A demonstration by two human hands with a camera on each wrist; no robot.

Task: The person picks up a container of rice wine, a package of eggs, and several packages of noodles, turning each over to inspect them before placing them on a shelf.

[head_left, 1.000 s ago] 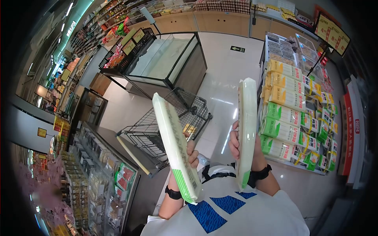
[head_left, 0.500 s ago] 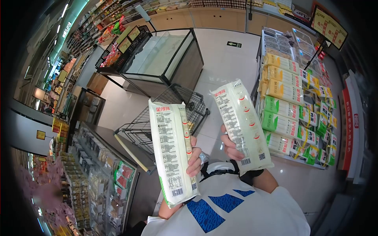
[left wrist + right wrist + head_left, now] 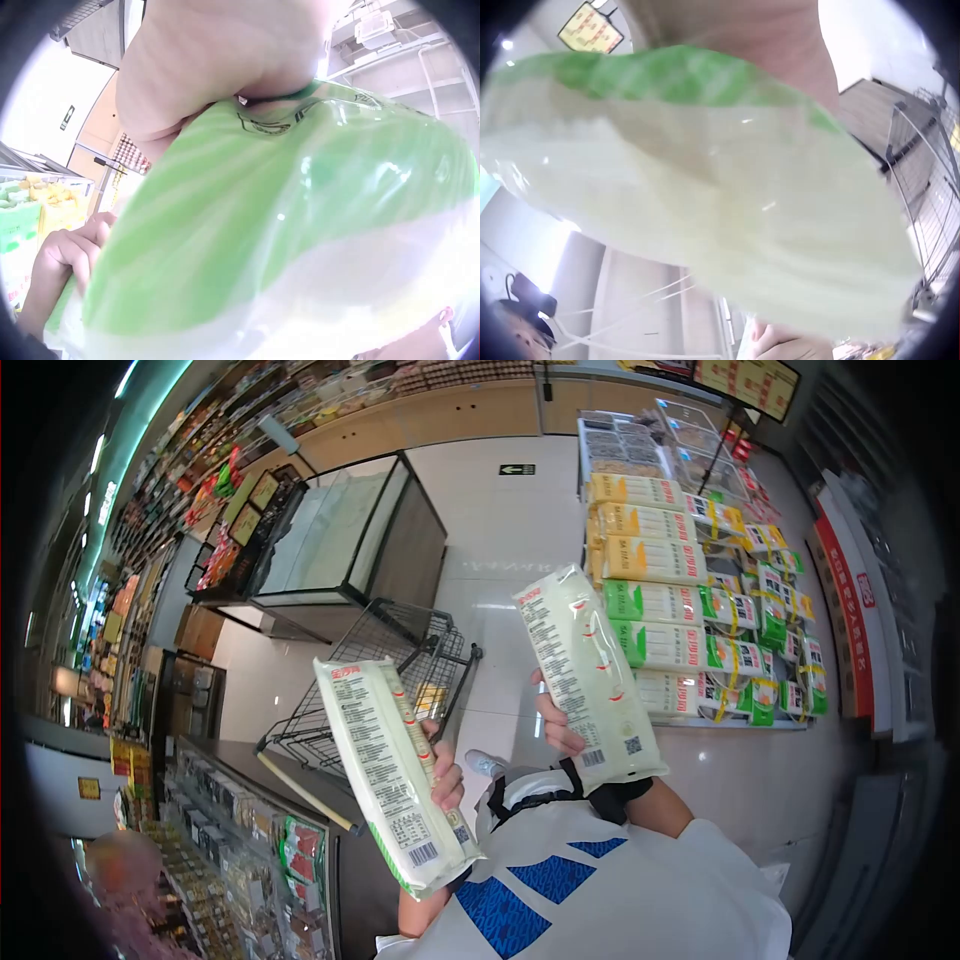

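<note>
My left hand (image 3: 446,775) grips a long plastic-wrapped noodle pack (image 3: 385,760) by its right edge, the white printed back turned up toward my head. Another noodle pack (image 3: 580,670) of the same kind is in my right hand (image 3: 557,722), held from its left edge and slanting, with its text side also up. Both packs are in front of my chest, apart from each other. In the left wrist view the green-and-white wrapping (image 3: 210,217) fills most of the picture, hiding the fingertips. The right wrist view shows the other pack's pale wrapping (image 3: 727,172) under my hand.
To the right, a display table holds stacked yellow and green noodle packs (image 3: 655,602). A wire shopping cart (image 3: 350,710) stands ahead on the left, before a glass-sided display case (image 3: 340,530). Shelves of bagged goods (image 3: 240,860) line the near left.
Both packs, first seen edge-on, have been turned so their printed backs face up. Since then the left pack has tilted and lowered slightly. The surroundings have shifted left in the head view.
</note>
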